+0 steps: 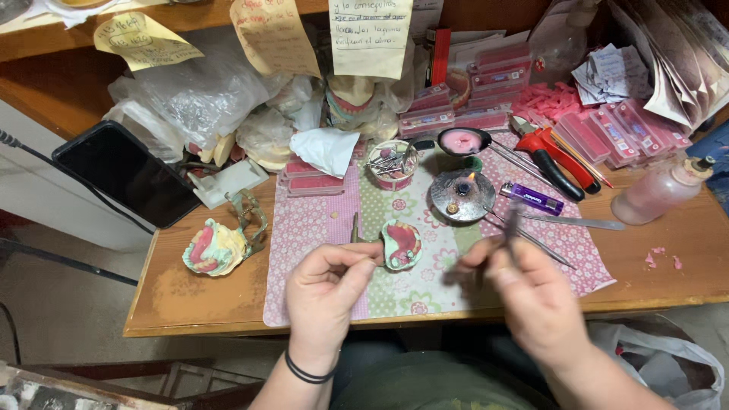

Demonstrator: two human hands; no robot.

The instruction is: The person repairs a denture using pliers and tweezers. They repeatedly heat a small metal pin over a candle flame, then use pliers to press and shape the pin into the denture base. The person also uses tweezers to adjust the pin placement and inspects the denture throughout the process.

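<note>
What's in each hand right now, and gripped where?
Left hand: thin metal tool, pinched low on its shaft. Right hand: slim metal instrument, held at its lower end; blurred, so the exact grip is unclear.

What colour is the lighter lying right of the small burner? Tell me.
Purple lighter, right of the burner; head view.

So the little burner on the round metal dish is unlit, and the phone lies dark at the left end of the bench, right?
Not quite. The head view shows the burner on the round metal dish lit, with a small flame at its wick. The rest holds: the phone lies dark at the left end of the bench.
</note>
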